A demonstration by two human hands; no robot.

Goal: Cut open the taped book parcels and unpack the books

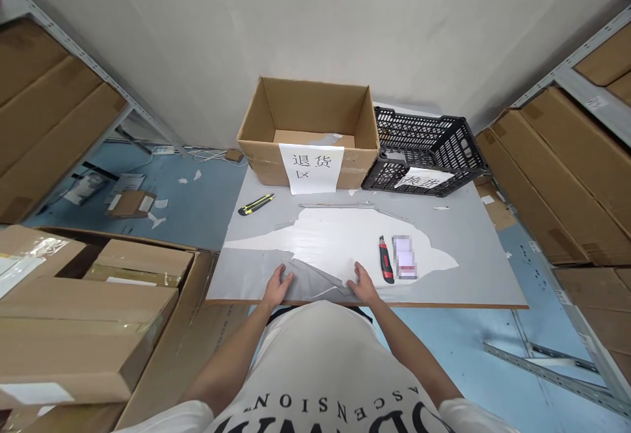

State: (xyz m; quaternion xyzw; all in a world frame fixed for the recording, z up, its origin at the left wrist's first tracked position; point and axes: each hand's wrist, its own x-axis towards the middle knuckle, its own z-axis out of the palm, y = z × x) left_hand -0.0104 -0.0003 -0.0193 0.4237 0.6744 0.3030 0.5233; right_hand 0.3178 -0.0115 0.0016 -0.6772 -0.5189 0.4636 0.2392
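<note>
A creased grey sheet [315, 280], perhaps plastic film, lies at the table's front edge between my hands. My left hand [277, 286] rests by its left end, thumb and fingers apart. At the right end, my right hand [363, 284] has its thumb and fingers spread, with the fingertips beside or touching the sheet; I cannot tell which. Neither hand visibly grips anything. To the right lie a red and black utility knife [386, 260] and a phone [405, 257] with a blurred screen. A yellow and black utility knife [256, 204] lies farther back on the left.
The table [473, 275] has a grey covering with a ragged white patch. At its back stand an open cardboard box [261, 160] with a paper sign [313, 180] and a black plastic crate [466, 150]. Stacked cartons [89, 334] flank the left; shelved boxes [552, 157] stand right.
</note>
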